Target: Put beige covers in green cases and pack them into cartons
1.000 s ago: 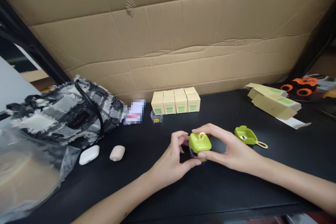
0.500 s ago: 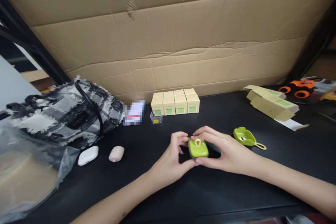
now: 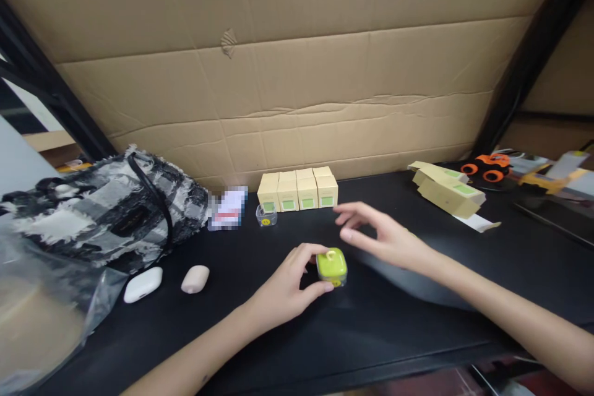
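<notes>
My left hand (image 3: 297, 281) grips a small rounded green case (image 3: 332, 265) from its left side, thumb in front and fingers behind. The case has a pale yellow loop on its glossy top, and a clear lower part with a yellow sticker. My right hand (image 3: 383, 235) is raised to the right of the case, apart from it, with thumb and fingers spread and nothing in them. A sliver of green behind the right wrist is mostly hidden. Farther back, a clear plastic piece (image 3: 266, 216) with a yellow sticker stands before a row of several cream boxes (image 3: 306, 192).
A white earbud case (image 3: 143, 284) and a pinkish one (image 3: 195, 279) lie at left, near a checked bag (image 3: 116, 210) and a plastic-wrapped roll (image 3: 37, 328). Opened cream packaging (image 3: 448, 192) and an orange toy truck (image 3: 487, 167) stand at back right. Cardboard (image 3: 297, 74) closes off the back.
My right hand has let go of the green case and moved up and away from it. The left hand still holds the case. The camera view has shifted slightly.
</notes>
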Demonstrator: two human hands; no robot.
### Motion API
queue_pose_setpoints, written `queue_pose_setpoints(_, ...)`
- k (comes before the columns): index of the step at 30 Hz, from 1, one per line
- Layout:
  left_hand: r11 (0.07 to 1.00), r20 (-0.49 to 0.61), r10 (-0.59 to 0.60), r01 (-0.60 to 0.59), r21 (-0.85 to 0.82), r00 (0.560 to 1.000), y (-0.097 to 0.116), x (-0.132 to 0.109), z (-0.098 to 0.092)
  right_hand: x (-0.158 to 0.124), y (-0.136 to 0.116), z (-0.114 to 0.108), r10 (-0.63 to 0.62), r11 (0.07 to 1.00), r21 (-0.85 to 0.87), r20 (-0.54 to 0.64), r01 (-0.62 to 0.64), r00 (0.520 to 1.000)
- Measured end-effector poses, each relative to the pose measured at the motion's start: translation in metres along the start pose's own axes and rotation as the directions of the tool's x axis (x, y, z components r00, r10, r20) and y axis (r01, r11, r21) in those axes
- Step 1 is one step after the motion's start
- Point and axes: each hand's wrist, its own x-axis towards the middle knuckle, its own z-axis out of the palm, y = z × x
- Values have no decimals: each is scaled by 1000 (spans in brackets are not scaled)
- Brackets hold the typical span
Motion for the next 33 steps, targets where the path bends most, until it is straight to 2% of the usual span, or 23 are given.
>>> queue_pose_setpoints(3, 999, 4, 32, -32, 36, 999, 4, 0, -6, 9, 6, -25, 13, 996, -85, -188, -30, 982)
queue_pose_setpoints(5, 997, -6, 51, -50, 65, 999, 4, 1, -9, 13, 10, -40, 11, 988, -143, -259, -50, 966)
queue_pose_setpoints(9, 990, -27, 78, -74, 123, 997, -2, 2, -10, 14, 22, -63, -3, 964, -255, -311, -80, 950)
queue_pose_setpoints(13, 980, -76, 97, -82, 180, 992, -13, 4, -10, 9, 37, -68, 6, 942, -318, -289, -102, 957)
queue_pose_setpoints(16, 971, -120, 123, -94, 222, 985, -18, 7, -13, 8, 42, -61, 2, 942, -328, -218, -75, 976)
queue_pose_setpoints(18, 959, -190, 131, -76, 274, 973, -22, 9, -20, 8, 39, -52, -20, 945, -327, -153, -32, 988)
queue_pose_setpoints(22, 899, -409, 143, 54, 434, 901, -37, 14, -44, 7, 20, -30, -97, 953, -290, -3, 92, 995)
queue_pose_setpoints(24, 860, -475, 153, 120, 496, 867, -48, 15, -56, 4, 10, -18, -136, 955, -253, 85, 154, 987)
queue_pose_setpoints(26, 825, -497, 163, 159, 543, 853, -57, 14, -63, 0, 2, -6, -167, 956, -212, 171, 201, 971)
queue_pose_setpoints(28, 800, -489, 169, 171, 576, 856, -63, 13, -65, -4, -2, 6, -182, 957, -179, 231, 226, 956)
queue_pose_setpoints(33, 791, -393, 156, 124, 599, 906, -62, 13, -56, -7, -3, 26, -171, 965, -154, 251, 214, 953)
